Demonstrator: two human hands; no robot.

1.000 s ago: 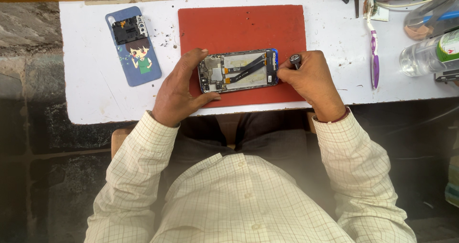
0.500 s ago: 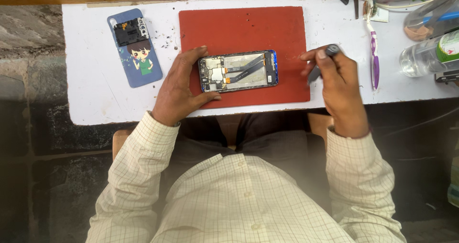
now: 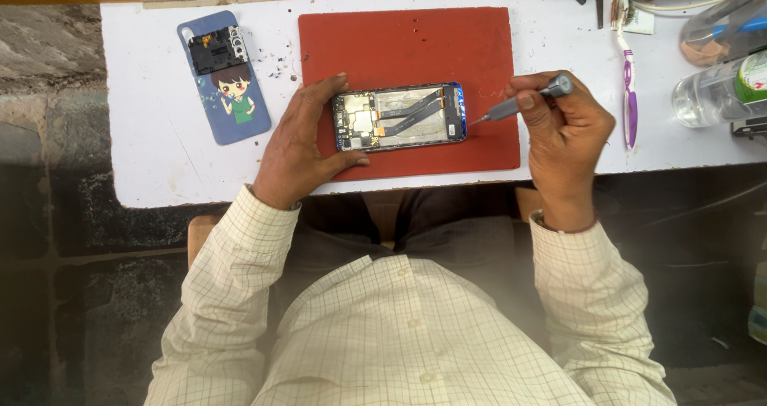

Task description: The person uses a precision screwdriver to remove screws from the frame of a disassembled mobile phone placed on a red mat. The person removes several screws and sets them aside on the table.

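Screwdriver work on an opened phone (image 3: 399, 117) is the step in hand, as far as the head view lets one judge. That phone lies face down, long side across, near the front edge of a red mat (image 3: 407, 46) on the white worktop (image 3: 144, 166), with its back cover off so that the circuit board, a dark ribbon cable and metal shields show. On its left end the left hand (image 3: 300, 146) clamps it, thumb along the near edge and fingers over the far edge, pressing it flat. In a closed pinch of thumb and fingers the right hand (image 3: 563, 130) holds a slim grey screwdriver (image 3: 519, 104), whose tip sits just off the phone's right end, very near but apparently not touching. A blue phone cover with a cartoon figure (image 3: 228, 82) lies well to the left on the worktop, carrying a small black part (image 3: 214, 49) on its upper end; tiny dark specks, perhaps screws, are scattered between it and the mat. To the right lie a purple toothbrush (image 3: 627, 78) and a clear plastic bottle (image 3: 715, 86). Judging by this, the next move calls for bringing the tip down squarely onto a small fastener at the right end while the left hand keeps the body from sliding, with light pressure, since the bare cable and board lie close by.
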